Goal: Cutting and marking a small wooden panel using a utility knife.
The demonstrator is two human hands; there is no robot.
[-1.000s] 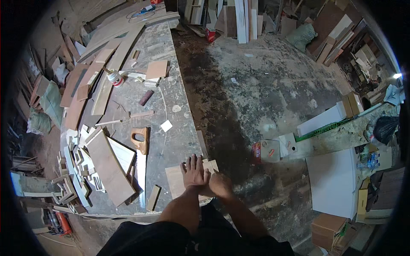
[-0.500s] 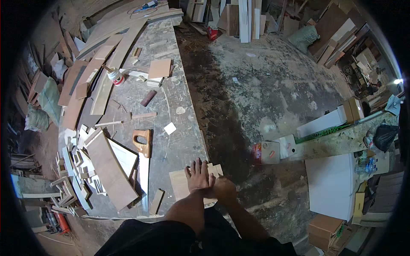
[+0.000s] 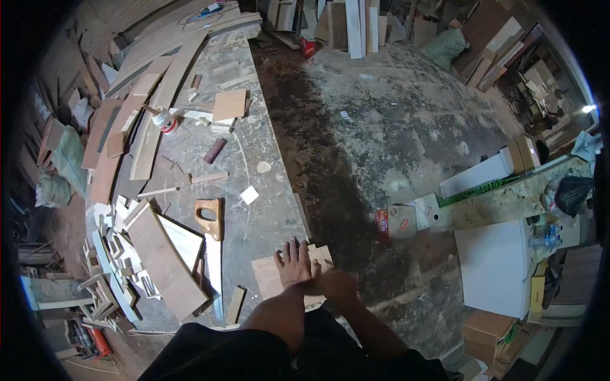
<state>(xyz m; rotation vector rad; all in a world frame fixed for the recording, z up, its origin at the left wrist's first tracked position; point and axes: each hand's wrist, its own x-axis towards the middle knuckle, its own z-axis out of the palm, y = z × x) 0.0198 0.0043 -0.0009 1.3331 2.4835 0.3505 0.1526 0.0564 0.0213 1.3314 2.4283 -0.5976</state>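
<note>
My left hand (image 3: 295, 265) lies flat with its fingers spread on a light plywood piece (image 3: 265, 277) at the near right corner of the worktable. Close against its wrist, my right hand (image 3: 335, 287) is closed at the piece's right edge. Whatever it grips is hidden and slightly blurred. A narrow light strip (image 3: 322, 255) sticks out beyond the left fingers along that edge. To the left lies a handsaw (image 3: 210, 254) with a wooden handle, its blade toward me. Between saw and plywood rests a small wood block (image 3: 236, 305).
A large brown panel (image 3: 166, 263) and a heap of white and wooden offcuts (image 3: 121, 254) cover the table's left side. Farther up are a white tile-like square (image 3: 250, 195), a dark red block (image 3: 215, 151) and a glue bottle (image 3: 166, 122). A jerrycan (image 3: 401, 221) stands on the right.
The right hand has shifted slightly right and down. My left hand stays pressed in place on the plywood. The whole view has tilted a little.
</note>
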